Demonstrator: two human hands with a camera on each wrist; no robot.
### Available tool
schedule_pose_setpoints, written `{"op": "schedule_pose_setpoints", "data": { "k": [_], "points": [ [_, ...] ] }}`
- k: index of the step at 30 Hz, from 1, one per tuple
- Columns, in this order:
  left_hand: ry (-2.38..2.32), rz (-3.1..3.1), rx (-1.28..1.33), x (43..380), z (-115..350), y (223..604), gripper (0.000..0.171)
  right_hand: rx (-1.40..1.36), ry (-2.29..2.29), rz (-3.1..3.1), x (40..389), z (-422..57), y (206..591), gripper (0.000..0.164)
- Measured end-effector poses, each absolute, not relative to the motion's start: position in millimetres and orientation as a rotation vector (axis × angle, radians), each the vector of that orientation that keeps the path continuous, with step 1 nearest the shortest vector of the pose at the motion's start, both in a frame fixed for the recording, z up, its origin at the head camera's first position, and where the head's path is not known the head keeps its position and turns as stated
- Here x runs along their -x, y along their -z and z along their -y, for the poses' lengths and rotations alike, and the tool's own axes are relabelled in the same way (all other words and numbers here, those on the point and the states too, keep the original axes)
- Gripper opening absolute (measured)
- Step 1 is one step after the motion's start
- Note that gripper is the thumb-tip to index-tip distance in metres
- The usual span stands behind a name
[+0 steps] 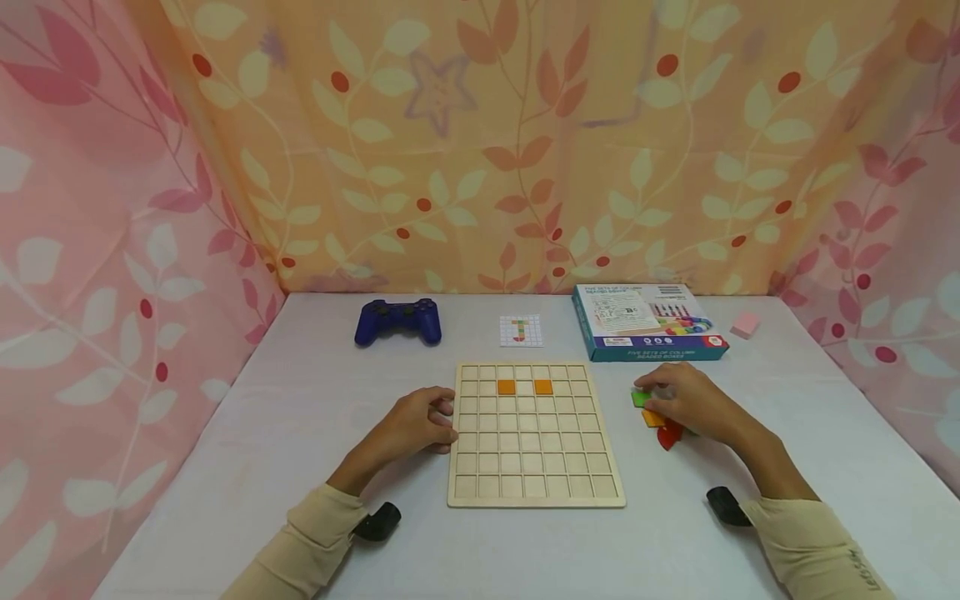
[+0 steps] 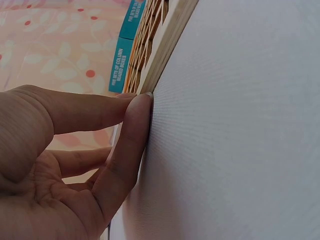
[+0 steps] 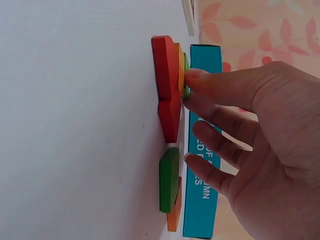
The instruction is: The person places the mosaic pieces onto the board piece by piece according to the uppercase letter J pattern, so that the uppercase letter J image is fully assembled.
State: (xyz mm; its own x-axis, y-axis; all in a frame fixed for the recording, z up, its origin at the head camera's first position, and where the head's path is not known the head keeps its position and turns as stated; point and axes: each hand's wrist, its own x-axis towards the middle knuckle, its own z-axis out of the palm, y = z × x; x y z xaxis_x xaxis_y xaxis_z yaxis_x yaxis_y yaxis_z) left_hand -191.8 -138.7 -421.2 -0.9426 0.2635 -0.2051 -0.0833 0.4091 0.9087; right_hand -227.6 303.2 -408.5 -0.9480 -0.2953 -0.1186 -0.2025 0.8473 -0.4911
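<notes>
My left grip (image 1: 416, 423) pinching the left edge of the wooden board (image 1: 536, 462), red pieces (image 1: 665, 438) lying beside my right grip (image 1: 692, 403), thumb and fingertip nearly meeting, pinching the light green tile (image 1: 640, 399), box (image 1: 648, 321) lying beyond.

The pale wooden grid board (image 1: 532, 463) lies flat; two orange square tiles (image 1: 506, 387) occupy its second-farthest row. A green piece (image 1: 641, 399), orange piece (image 1: 652, 418) and red pieces (image 1: 665, 439) lie to its right.
</notes>
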Motion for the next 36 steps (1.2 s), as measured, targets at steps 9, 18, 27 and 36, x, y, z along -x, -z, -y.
{"op": "schedule_pose_setpoints", "data": {
  "k": [9, 18, 27, 36],
  "points": [
    [-1.546, -2.352, -0.153, 193.0, 138.3, 422.2, 0.067, 0.383, 0.727, -2.846, 227.1, -308.5, 409.0, 0.038],
    [-1.542, -2.356, -0.162, 193.9, 137.8, 423.5, 0.067, 0.408, 0.698, -2.862, 229.5, -308.8, 410.5, 0.036],
    [-1.54, -2.358, -0.158, 194.4, 139.5, 425.7, 0.067, 0.422, 0.725, -2.838, 231.4, -303.0, 411.0, 0.038],
    [-1.536, -2.358, -0.152, 194.2, 139.2, 424.9, 0.066, 0.559, 0.711, -2.863, 235.8, -281.1, 407.4, 0.03]
  ]
}}
